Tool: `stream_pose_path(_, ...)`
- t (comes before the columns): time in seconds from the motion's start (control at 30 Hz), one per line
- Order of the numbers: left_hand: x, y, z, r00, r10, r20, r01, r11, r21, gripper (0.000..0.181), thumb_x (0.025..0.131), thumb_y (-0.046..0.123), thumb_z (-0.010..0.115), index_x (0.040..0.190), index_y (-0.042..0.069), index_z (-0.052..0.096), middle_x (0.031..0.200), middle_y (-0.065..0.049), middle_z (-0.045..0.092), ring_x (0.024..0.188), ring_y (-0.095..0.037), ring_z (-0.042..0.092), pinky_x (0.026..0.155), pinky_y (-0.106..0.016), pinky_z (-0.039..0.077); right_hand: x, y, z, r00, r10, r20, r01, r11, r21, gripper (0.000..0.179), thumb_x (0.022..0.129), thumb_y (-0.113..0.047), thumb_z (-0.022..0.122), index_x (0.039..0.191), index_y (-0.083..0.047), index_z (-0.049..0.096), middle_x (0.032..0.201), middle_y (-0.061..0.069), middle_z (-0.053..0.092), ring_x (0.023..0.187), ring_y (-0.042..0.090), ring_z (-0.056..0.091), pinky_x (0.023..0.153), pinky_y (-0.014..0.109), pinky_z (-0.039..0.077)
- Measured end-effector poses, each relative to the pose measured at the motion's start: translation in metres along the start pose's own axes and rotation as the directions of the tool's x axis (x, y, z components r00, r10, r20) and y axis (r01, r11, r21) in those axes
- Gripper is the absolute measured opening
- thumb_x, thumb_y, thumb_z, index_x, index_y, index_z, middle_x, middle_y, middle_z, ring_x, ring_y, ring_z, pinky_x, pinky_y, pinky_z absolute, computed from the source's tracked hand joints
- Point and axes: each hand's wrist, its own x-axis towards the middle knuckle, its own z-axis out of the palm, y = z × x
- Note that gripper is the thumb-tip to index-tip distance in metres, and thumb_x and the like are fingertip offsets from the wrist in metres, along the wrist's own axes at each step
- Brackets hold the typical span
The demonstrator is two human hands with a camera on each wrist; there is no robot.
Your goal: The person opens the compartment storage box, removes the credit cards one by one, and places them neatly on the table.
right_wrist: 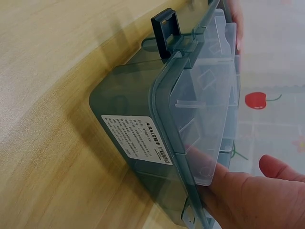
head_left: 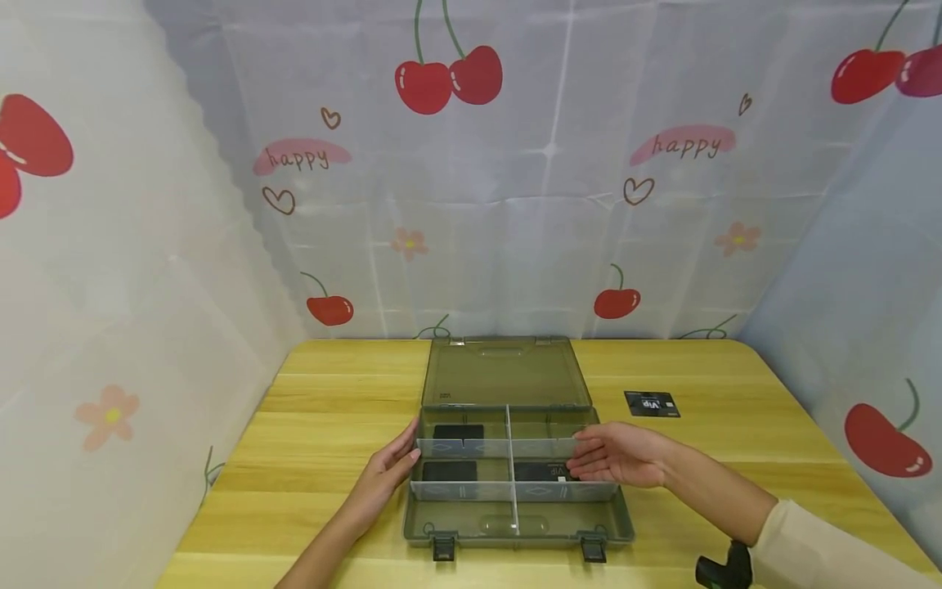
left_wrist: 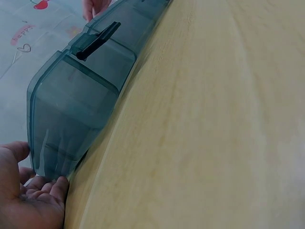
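Observation:
An olive-green translucent storage box [head_left: 462, 523] lies on the wooden table with its lid [head_left: 508, 372] folded back. Two clear dividers and an upright strip split it into several compartments. My left hand [head_left: 386, 470] holds the box's left side, thumb at the rim and fingertips against the outer wall. My right hand [head_left: 625, 454] reaches into the middle right compartment, fingers over the right end of a black VIP card [head_left: 537, 472]; its thumb stands apart in the right wrist view. Dark cards lie in the back left compartment [head_left: 458, 432] and middle left compartment [head_left: 450, 471].
Another black VIP card [head_left: 652, 404] lies on the table right of the lid. Two black latches [head_left: 444, 548] hang open at the box's front. A black object [head_left: 724, 568] is by the right sleeve. Cherry-printed cloth [head_left: 500, 204] surrounds the table's back and sides.

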Motion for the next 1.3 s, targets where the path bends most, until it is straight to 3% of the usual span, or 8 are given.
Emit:
stream_pose_path(0.3,0.0,0.0,-0.001,1.0,0.015,0.001,-0.015,1.0,0.016,0.061,0.107,0.023,0.054,0.161,0.01,0.028,0.166,-0.01,0.022,0.151,-0.029,0.022,0.116,-0.037,0.031,0.001,0.0,0.002,1.0,-0.008,0.005,0.008,1.0,0.022,0.058,0.109,-0.017,0.039,0.145,0.024,0.019,0.141,0.045,0.036,0.136,0.054,0.04,0.117,0.053,0.035)
stream_pose_path(0.7,0.001,0.002,0.001,1.0,-0.008,-0.006,0.008,1.0,-0.017,0.059,0.107,0.02,0.054,0.16,0.013,0.03,0.166,-0.005,0.023,0.151,-0.023,0.023,0.116,-0.036,0.03,-0.004,-0.002,0.005,1.0,-0.024,-0.002,0.024,1.0,0.005,0.058,0.108,-0.016,0.042,0.144,0.025,0.022,0.139,0.042,0.04,0.128,0.046,0.051,0.116,0.051,0.037)
stream_pose_path(0.9,0.001,0.002,0.001,1.0,-0.01,-0.016,0.009,1.0,-0.017,0.059,0.107,0.021,0.055,0.16,0.014,0.03,0.165,-0.004,0.024,0.151,-0.022,0.024,0.116,-0.037,0.03,-0.007,-0.006,0.007,0.998,-0.057,0.008,0.057,0.998,-0.018,0.049,0.108,-0.015,0.044,0.138,0.023,0.036,0.129,0.033,0.053,0.118,0.035,0.06,0.114,0.049,0.042)
stream_pose_path(1.1,0.0,0.003,0.0,1.0,-0.011,-0.017,0.011,1.0,-0.013,0.06,0.106,0.022,0.055,0.16,0.014,0.03,0.166,-0.005,0.024,0.151,-0.022,0.024,0.116,-0.039,0.029,-0.008,-0.009,0.01,0.996,-0.086,0.016,0.087,0.995,-0.053,0.028,0.106,-0.012,0.047,0.117,0.01,0.06,0.113,0.021,0.065,0.108,0.028,0.066,0.108,0.045,0.048)
stream_pose_path(1.3,0.001,0.001,0.001,1.0,-0.01,-0.005,0.01,1.0,-0.025,0.06,0.107,0.021,0.054,0.161,0.013,0.03,0.166,-0.006,0.023,0.151,-0.023,0.023,0.116,-0.038,0.029,-0.008,-0.008,0.013,0.995,-0.099,-0.019,0.097,0.989,-0.108,0.026,0.104,-0.011,0.049,0.112,0.009,0.064,0.107,0.017,0.068,0.103,0.027,0.068,0.102,0.042,0.053)
